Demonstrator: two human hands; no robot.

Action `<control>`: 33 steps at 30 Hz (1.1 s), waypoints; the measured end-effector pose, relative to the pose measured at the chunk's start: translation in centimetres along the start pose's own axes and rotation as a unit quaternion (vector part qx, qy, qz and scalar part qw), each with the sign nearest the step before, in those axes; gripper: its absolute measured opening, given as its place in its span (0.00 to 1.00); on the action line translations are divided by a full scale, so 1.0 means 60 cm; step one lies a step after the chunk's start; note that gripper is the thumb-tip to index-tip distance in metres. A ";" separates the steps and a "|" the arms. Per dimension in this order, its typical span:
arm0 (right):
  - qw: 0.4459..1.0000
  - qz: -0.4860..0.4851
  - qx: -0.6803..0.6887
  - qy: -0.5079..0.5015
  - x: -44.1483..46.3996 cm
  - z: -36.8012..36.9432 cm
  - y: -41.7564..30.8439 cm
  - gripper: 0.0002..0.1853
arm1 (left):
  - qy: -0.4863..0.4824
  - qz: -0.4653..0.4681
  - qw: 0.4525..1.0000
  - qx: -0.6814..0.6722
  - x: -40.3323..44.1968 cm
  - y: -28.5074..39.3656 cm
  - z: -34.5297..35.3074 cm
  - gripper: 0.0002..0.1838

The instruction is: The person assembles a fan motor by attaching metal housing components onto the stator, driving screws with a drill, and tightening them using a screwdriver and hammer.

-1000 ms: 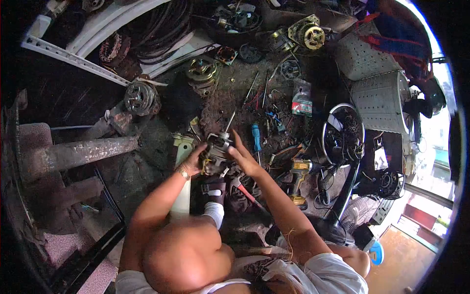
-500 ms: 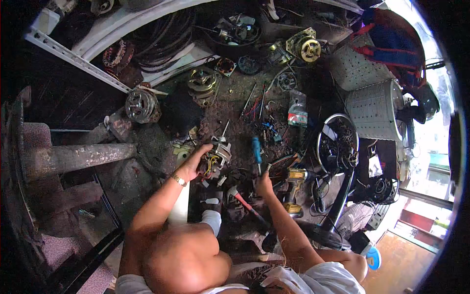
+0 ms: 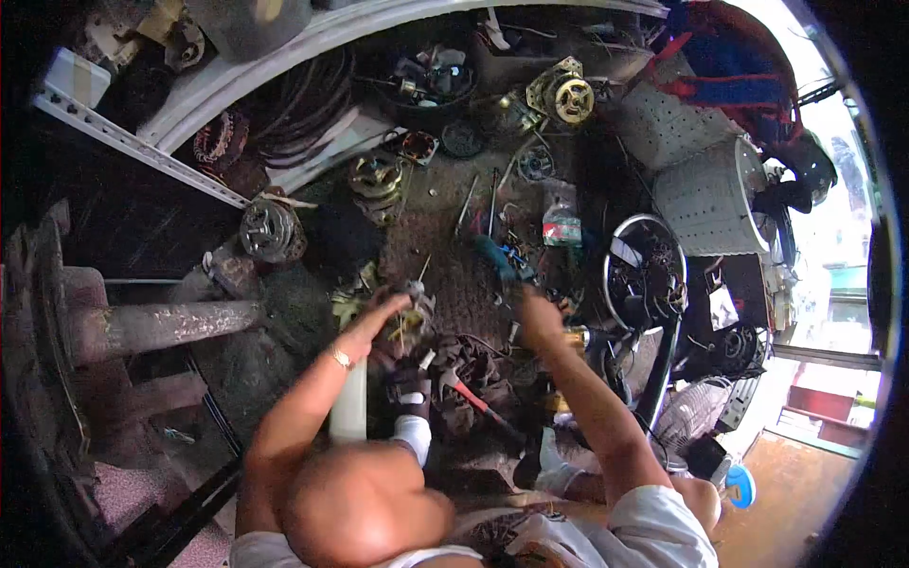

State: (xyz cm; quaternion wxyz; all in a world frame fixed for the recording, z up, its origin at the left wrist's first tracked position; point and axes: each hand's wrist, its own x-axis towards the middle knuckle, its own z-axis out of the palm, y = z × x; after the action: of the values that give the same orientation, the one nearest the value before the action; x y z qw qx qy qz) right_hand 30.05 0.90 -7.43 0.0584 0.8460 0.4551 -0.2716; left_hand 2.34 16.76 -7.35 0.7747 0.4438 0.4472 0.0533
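Observation:
My left hand (image 3: 365,331) is wrapped round a small electric motor (image 3: 409,327) with yellow wires and a thin shaft pointing up. Its fingers lie along the motor's side, partly blurred. Out in front of my right arm, my right hand (image 3: 540,320) is closed at the lower end of a blue-handled screwdriver (image 3: 494,256). The handle points away to the upper left, and both are smeared by motion. A claw hammer (image 3: 469,390) with a red and black handle lies on the ground between my arms. Behind my right forearm, a yellow cordless drill (image 3: 575,338) is mostly hidden.
Beyond my hands lie several bare motors, such as a brass-coloured one (image 3: 573,99), and a plastic packet (image 3: 561,222). A round bin (image 3: 684,275) of scrap stands at the right. Past it is a perforated white drum (image 3: 710,194). A metal post (image 3: 170,327) juts in from the left.
My right hand has moved forward and right, over the drill. The screwdriver's handle has shifted forward and tilted left. My left hand stays on the motor. The view has shifted slightly.

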 end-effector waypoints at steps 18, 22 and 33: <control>0.854 -0.371 0.364 0.017 0.007 -0.095 -0.095 0.12 | -0.158 -0.080 0.974 -0.144 -0.012 -0.044 -0.066 0.35; 0.865 -0.359 0.349 -0.034 0.012 -0.090 -0.096 0.14 | -0.153 -0.089 0.978 -0.110 -0.008 -0.049 -0.068 0.35; 0.848 -0.362 0.387 0.017 -0.006 -0.090 -0.111 0.14 | -0.134 -0.100 0.983 -0.072 -0.005 -0.061 -0.081 0.35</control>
State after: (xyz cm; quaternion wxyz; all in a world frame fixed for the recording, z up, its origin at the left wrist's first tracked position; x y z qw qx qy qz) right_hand 26.75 6.36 -1.72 -0.3838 0.5799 0.5882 -0.4128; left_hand -2.58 17.51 -10.82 0.8589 0.3432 0.3765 -0.0526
